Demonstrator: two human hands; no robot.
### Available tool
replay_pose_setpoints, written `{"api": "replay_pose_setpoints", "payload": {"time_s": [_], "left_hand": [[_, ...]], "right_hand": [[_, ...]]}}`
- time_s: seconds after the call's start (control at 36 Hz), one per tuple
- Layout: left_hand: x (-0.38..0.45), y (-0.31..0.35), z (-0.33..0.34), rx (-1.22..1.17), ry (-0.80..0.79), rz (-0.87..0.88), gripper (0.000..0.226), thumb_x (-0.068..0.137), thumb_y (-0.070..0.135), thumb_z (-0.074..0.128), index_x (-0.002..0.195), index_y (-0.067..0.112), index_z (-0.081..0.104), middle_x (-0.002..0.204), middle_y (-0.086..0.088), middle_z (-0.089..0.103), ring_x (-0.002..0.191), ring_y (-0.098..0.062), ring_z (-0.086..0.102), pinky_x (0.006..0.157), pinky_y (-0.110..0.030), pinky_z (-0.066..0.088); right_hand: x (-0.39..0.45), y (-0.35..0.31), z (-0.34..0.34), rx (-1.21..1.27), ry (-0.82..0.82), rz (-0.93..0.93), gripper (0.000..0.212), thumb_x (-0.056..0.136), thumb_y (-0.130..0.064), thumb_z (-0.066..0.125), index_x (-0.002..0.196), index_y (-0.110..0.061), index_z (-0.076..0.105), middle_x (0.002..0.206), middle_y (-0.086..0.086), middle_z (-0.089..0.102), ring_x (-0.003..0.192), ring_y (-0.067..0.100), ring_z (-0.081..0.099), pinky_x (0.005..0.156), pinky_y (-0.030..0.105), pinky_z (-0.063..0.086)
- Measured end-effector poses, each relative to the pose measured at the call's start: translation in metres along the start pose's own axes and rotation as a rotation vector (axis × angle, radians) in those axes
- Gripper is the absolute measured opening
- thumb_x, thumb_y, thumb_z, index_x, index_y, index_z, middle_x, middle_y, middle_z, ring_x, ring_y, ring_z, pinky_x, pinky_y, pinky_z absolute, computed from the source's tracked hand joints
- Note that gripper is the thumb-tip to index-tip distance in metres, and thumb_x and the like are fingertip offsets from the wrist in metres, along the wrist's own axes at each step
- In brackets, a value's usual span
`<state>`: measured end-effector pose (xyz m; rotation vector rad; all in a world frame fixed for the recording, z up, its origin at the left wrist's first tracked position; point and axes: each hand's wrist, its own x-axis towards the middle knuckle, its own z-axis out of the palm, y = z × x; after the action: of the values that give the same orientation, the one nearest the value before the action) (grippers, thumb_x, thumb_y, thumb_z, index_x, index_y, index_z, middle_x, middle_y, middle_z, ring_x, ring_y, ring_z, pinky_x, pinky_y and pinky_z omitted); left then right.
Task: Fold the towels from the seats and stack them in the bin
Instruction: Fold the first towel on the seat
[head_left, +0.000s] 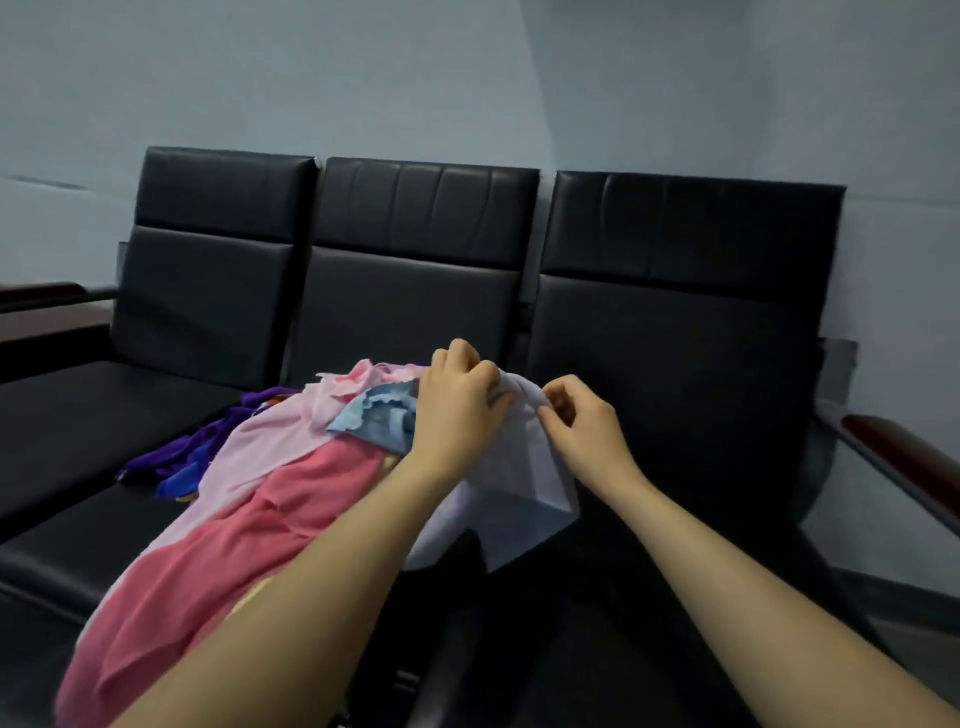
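Note:
A heap of towels lies on the middle black seat (93, 551). A coral pink towel (218, 551) drapes toward the front edge, with a pale pink towel (275, 436), a light blue towel (374, 421) and a purple towel (208, 441) behind it. My left hand (457, 400) and my right hand (576, 421) both pinch the top edge of a pale lavender towel (524, 499), which hangs down at the right side of the heap. No bin is in view.
Three joined black padded seats stand against a pale wall. The right seat (675, 415) and the left seat (78, 405) carry no towels. A dark red armrest (904, 467) sticks out at the right, and another (41, 293) at the left.

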<state>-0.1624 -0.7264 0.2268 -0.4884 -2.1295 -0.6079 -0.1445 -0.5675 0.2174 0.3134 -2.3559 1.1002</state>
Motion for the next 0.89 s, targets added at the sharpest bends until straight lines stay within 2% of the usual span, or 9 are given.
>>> {"api": "replay_pose_setpoints", "payload": {"time_s": [0.06, 0.11, 0.17, 0.22, 0.36, 0.53, 0.64, 0.81, 0.89], "left_hand": [[0.005, 0.023, 0.002, -0.084, -0.023, 0.059, 0.022, 0.073, 0.020, 0.078, 0.066, 0.010, 0.060, 0.102, -0.008, 0.059, 0.093, -0.031, 0.051, 0.077, -0.032, 0.030], [0.008, 0.044, 0.002, -0.225, -0.124, 0.067, 0.024, 0.080, 0.024, 0.072, 0.065, 0.019, 0.053, 0.112, 0.004, 0.061, 0.109, -0.018, 0.048, 0.084, -0.027, 0.022], [0.010, 0.065, 0.001, -0.385, -0.201, 0.020, 0.027, 0.083, 0.026, 0.069, 0.064, 0.023, 0.049, 0.084, 0.010, 0.063, 0.087, -0.008, 0.054, 0.084, -0.028, 0.033], [0.011, 0.082, 0.004, -0.495, -0.222, -0.045, 0.023, 0.086, 0.027, 0.067, 0.069, 0.015, 0.057, 0.067, 0.004, 0.057, 0.069, -0.010, 0.054, 0.069, -0.029, 0.044], [0.012, 0.123, 0.011, -0.478, -0.319, -0.026, 0.024, 0.094, 0.025, 0.054, 0.086, 0.007, 0.067, 0.086, -0.004, 0.063, 0.083, -0.020, 0.059, 0.080, -0.040, 0.049], [0.015, 0.152, 0.007, -0.537, -0.467, 0.018, 0.026, 0.092, 0.009, 0.045, 0.099, 0.008, 0.070, 0.103, -0.002, 0.062, 0.095, -0.014, 0.055, 0.079, -0.023, 0.041], [0.016, 0.156, 0.001, -0.563, -0.514, 0.113, 0.025, 0.092, 0.009, 0.051, 0.106, 0.011, 0.072, 0.107, -0.006, 0.065, 0.100, -0.019, 0.059, 0.088, -0.032, 0.047], [0.009, 0.166, -0.002, -0.566, -0.519, 0.183, 0.026, 0.093, 0.011, 0.052, 0.114, 0.012, 0.067, 0.103, 0.001, 0.058, 0.093, -0.011, 0.054, 0.076, -0.018, 0.039], [0.003, 0.167, 0.000, -0.594, -0.526, 0.130, 0.025, 0.090, 0.008, 0.054, 0.115, 0.013, 0.059, 0.103, 0.002, 0.054, 0.095, -0.013, 0.053, 0.075, -0.017, 0.040]], "right_hand": [[-0.010, 0.004, -0.027, -0.044, 0.029, -0.006, 0.005, 0.093, -0.018, 0.056, 0.090, -0.022, 0.058, 0.080, -0.009, 0.059, 0.077, 0.009, 0.058, 0.070, 0.034, 0.051], [-0.017, 0.008, -0.049, -0.062, 0.043, -0.006, 0.007, 0.093, -0.016, 0.055, 0.093, -0.022, 0.059, 0.085, -0.007, 0.060, 0.083, 0.010, 0.059, 0.073, 0.033, 0.052], [-0.025, 0.010, -0.071, -0.075, 0.070, 0.000, 0.009, 0.093, -0.014, 0.056, 0.095, -0.021, 0.061, 0.092, -0.005, 0.060, 0.089, 0.010, 0.058, 0.077, 0.030, 0.051], [-0.030, 0.013, -0.085, -0.093, 0.104, 0.004, 0.009, 0.091, -0.015, 0.059, 0.097, -0.022, 0.061, 0.096, -0.006, 0.057, 0.091, 0.010, 0.057, 0.078, 0.026, 0.049], [-0.050, 0.016, -0.117, -0.088, 0.151, -0.040, 0.015, 0.088, -0.025, 0.066, 0.099, -0.020, 0.057, 0.093, -0.003, 0.056, 0.085, 0.010, 0.055, 0.072, 0.020, 0.046], [-0.069, 0.012, -0.139, -0.179, 0.070, 0.071, 0.040, 0.071, -0.058, 0.064, 0.095, -0.028, 0.055, 0.088, -0.012, 0.059, 0.086, 0.013, 0.059, 0.085, 0.042, 0.050], [-0.074, 0.008, -0.144, -0.285, 0.096, 0.134, 0.030, 0.080, -0.047, 0.068, 0.096, -0.026, 0.052, 0.088, -0.012, 0.058, 0.089, 0.013, 0.057, 0.089, 0.041, 0.047], [-0.076, 0.003, -0.152, -0.213, 0.236, 0.162, 0.013, 0.093, -0.023, 0.057, 0.082, -0.016, 0.059, 0.076, -0.001, 0.061, 0.078, 0.020, 0.060, 0.067, 0.035, 0.049], [-0.078, 0.001, -0.162, -0.224, 0.343, 0.151, 0.013, 0.094, -0.017, 0.053, 0.085, -0.019, 0.062, 0.082, -0.002, 0.064, 0.079, 0.016, 0.060, 0.069, 0.034, 0.050]]}}
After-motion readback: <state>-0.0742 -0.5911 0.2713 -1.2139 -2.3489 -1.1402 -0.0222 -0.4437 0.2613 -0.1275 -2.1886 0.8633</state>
